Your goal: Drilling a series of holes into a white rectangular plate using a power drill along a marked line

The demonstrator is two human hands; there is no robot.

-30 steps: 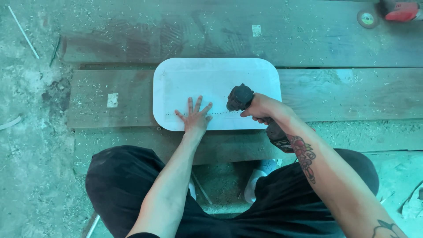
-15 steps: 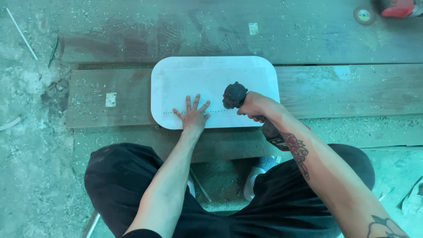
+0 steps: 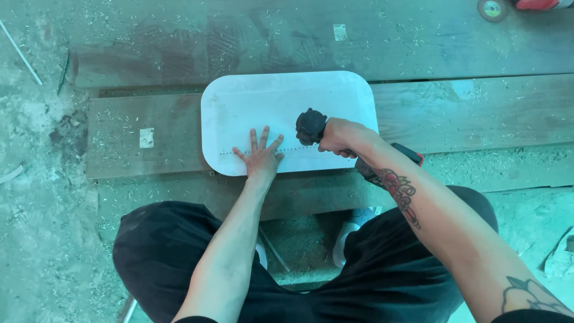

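Item: white board, flat, rectangular with rounded corners. It lay on a dark wooden plank, long side across the view, just in front of the person's knees. A row of small dots or holes ran along its near edge, from the left part of the board toward the drill.

Left hand: lay flat on the near edge of the board, palm down, fingers spread wide and pointing away from the body. It gripped nothing; it pressed on the board's surface, with the dotted row passing under the fingers.

Right hand: wrapped tight around the handle of a dark cordless drill. The drill's head stood over the board, just to the right of the left hand's fingers and on the line of the dotted row. The bit was hidden under the drill's body, so contact with the board could not be told. The drill's base with a red edge showed below the wrist, past the board's near edge. The forearm carried tattoos.

Surroundings: a second, wider plank lay beyond the first, both scattered with wood shavings. A small round disc and part of a red tool sat at the far right corner of that plank. The person wore dark trousers and crouched, knees apart, with a light shoe between them on the dusty floor.
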